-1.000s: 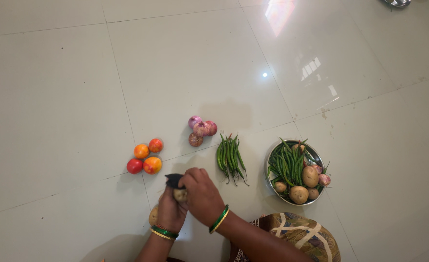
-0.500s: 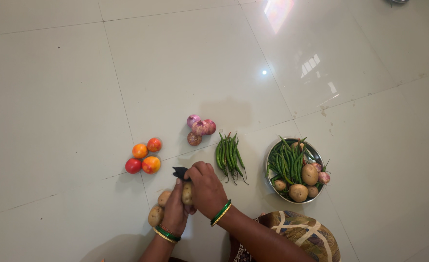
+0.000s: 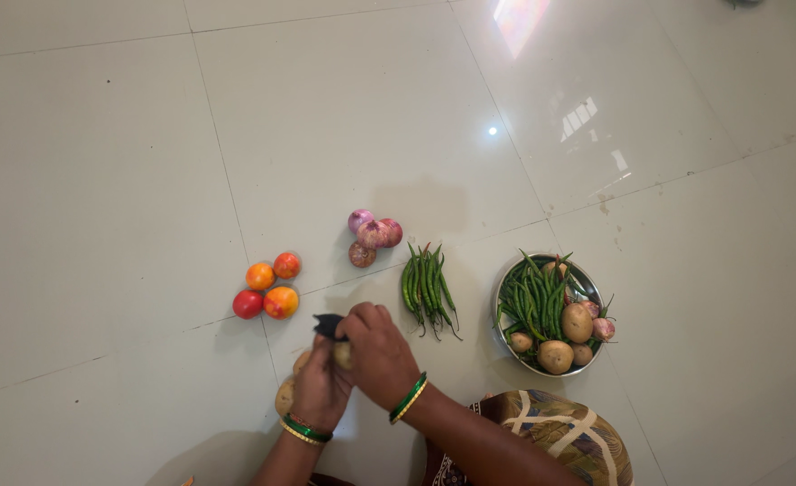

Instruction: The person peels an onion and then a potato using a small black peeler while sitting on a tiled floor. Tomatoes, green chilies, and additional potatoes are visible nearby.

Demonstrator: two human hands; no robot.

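- Down on the glossy pale floor tiles (image 3: 101, 180) sits a round steel bowl (image 3: 502, 292), shiny at its rim; every place below is told from that bowl.
- Inside the bowl lie long thin green chillies (image 3: 535, 301) heaped on its left half, smooth tan potatoes (image 3: 575, 322) on its right and lower side, and a small pinkish onion (image 3: 603, 328) at its right edge.
- Just left of the bowl, a loose bundle of slim green chillies (image 3: 426, 288) lies straight on the floor, stems pointing roughly the same way.
- Further left and a little above, four purple-pink onions (image 3: 371, 237) with papery skin huddle together, touching.
- Well to the left of the bowl, four round glossy tomatoes (image 3: 266, 288), red to orange, form a tight cluster.
- Lower left of the bowl, the right hand (image 3: 380, 353) is closed around a small dark tool (image 3: 328, 326), pressed against a potato (image 3: 342, 354).
- The left hand (image 3: 321, 385) grips that potato from underneath; both wrists carry green and gold bangles.
- Two more dull-skinned potatoes (image 3: 286, 394) rest on the floor just beside the left hand, partly hidden by it.
- Below the bowl, brown patterned cloth (image 3: 560, 441) with cream stripes covers the person's knee.
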